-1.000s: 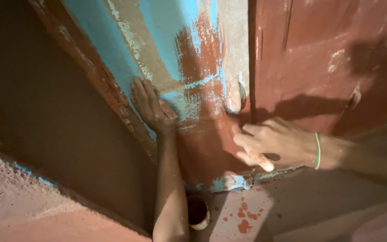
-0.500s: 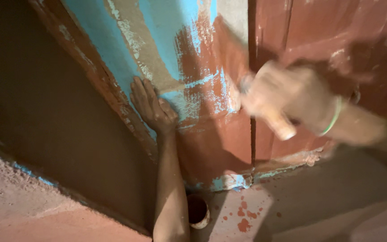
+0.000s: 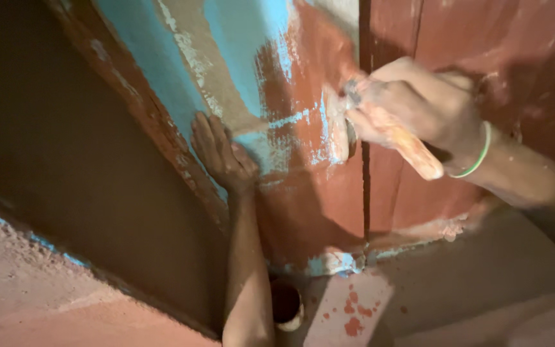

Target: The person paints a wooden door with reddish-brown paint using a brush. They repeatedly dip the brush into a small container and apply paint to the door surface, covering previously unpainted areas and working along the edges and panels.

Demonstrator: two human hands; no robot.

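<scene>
Paintbrush [image 3: 380, 128]: light, stiff handle, soft bristles, slick with red-brown paint; my right hand [image 3: 425, 106] clamps its handle, bristles at the door panel's [image 3: 303, 193] right edge. My left hand [image 3: 221, 154] lies flat, open, near the panel's left edge.

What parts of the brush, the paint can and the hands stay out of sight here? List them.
- Head view: paintbrush handle middle, wrapped by the right hand; bristles motion-blurred.
- Paint can: left part behind the left forearm.
- Left hand: palm pressed flat to the door, unseen.
- Right elbow: cut off by the frame edge.
</scene>
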